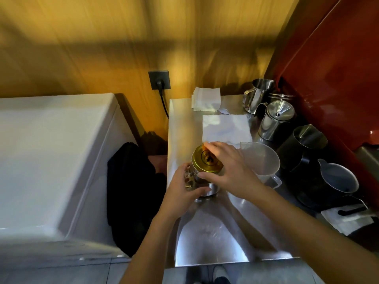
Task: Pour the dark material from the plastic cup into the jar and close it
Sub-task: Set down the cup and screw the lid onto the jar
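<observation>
A glass jar (196,178) stands on the steel counter (215,232), with a gold metal lid (202,157) sitting on its mouth. My left hand (182,186) wraps the jar's left side. My right hand (229,167) lies over the lid's right half, fingers curled on its rim. The clear plastic cup (260,158) with a handle stands just right of the jar, behind my right hand, and looks empty. The jar's contents are mostly hidden by my hands.
White paper towels (225,128) lie behind the jar. Several steel and black pitchers (274,124) crowd the counter's right side, next to a red appliance (338,78). A white chest (51,156) stands left, with a black cloth (131,193) in the gap.
</observation>
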A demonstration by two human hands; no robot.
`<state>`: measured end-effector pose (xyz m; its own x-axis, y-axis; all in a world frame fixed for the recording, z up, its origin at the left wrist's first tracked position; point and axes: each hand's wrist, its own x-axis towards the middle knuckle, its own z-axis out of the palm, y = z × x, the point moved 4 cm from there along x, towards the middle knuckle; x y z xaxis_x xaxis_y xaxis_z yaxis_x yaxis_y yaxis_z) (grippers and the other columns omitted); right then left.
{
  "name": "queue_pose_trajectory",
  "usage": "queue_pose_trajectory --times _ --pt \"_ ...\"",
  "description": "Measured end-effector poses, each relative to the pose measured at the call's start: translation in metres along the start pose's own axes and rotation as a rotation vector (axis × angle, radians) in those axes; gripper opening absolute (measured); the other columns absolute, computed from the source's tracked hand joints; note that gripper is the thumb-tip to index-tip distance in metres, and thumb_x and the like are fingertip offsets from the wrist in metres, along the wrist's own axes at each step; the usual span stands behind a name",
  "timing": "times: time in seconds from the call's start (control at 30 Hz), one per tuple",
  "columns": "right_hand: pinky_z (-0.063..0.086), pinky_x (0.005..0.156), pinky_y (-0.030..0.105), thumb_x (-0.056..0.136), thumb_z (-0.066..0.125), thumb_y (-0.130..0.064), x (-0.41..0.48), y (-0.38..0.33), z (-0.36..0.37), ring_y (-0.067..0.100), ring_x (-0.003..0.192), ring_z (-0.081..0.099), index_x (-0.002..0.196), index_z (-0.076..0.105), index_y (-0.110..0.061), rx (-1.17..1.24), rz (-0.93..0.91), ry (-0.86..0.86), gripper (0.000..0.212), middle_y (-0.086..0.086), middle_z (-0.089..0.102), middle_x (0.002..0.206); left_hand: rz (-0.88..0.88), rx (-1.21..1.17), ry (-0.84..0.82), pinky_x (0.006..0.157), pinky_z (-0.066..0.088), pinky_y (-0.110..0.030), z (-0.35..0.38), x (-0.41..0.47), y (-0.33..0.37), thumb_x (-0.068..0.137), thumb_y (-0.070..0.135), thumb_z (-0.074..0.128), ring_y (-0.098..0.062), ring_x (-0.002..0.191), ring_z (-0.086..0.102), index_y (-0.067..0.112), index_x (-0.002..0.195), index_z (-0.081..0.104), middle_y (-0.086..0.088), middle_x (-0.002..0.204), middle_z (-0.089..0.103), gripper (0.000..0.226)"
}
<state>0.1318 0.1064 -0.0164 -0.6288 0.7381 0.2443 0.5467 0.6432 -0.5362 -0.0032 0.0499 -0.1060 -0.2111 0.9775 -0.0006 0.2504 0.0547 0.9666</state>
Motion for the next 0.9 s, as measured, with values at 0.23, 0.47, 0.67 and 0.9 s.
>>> queue_pose_trajectory --times 0.23,0.47,0.67,0.9 --pt "0.028 0.104 0.036 0.076 0.071 -0.039 0.005 0.008 0.005 0.021 0.122 0.035 0.135 0.04 -0.021 0.02 0.0 -0.095 0.069 0.008 0.044 0.134 0.019 0.127 0.015 0.083 0.043 -0.014 -0.002 0.001 0.008 0.051 0.053 0.08 0.003 0.106 0.053 0.066 0.106 0.036 0.029 0.11 0.052 0.072" --pt "0.022 0.098 0.026 0.078 0.066 -0.047 0.017 0.013 0.0 0.018 0.12 0.032 0.136 0.036 -0.032 -0.064 -0.066 -0.229 0.067 0.001 0.042 0.136 0.123 0.333 0.039 0.089 0.043 -0.036 0.001 0.015 0.026 0.053 0.06 0.075 0.006 0.1 0.048 0.046 0.112 0.042 0.023 0.101 0.054 0.069" --pt "0.024 0.094 0.026 0.077 0.068 -0.046 0.027 0.013 -0.004 0.015 0.113 0.035 0.134 0.04 -0.032 -0.115 -0.138 -0.334 0.065 0.001 0.045 0.134 0.146 0.379 0.026 0.091 0.018 -0.019 0.0 0.021 0.027 0.052 0.066 0.07 0.028 0.1 0.032 0.052 0.106 0.04 0.037 0.094 0.049 0.064" --pt "0.031 0.085 0.018 0.078 0.067 -0.045 0.04 0.009 -0.008 0.007 0.106 0.036 0.135 0.037 -0.031 -0.123 -0.217 -0.521 0.065 0.0 0.047 0.13 0.098 0.371 -0.055 0.101 0.026 -0.034 -0.004 0.024 0.026 0.05 0.066 0.072 0.028 0.096 0.028 0.044 0.117 0.042 0.041 0.096 0.042 0.077"
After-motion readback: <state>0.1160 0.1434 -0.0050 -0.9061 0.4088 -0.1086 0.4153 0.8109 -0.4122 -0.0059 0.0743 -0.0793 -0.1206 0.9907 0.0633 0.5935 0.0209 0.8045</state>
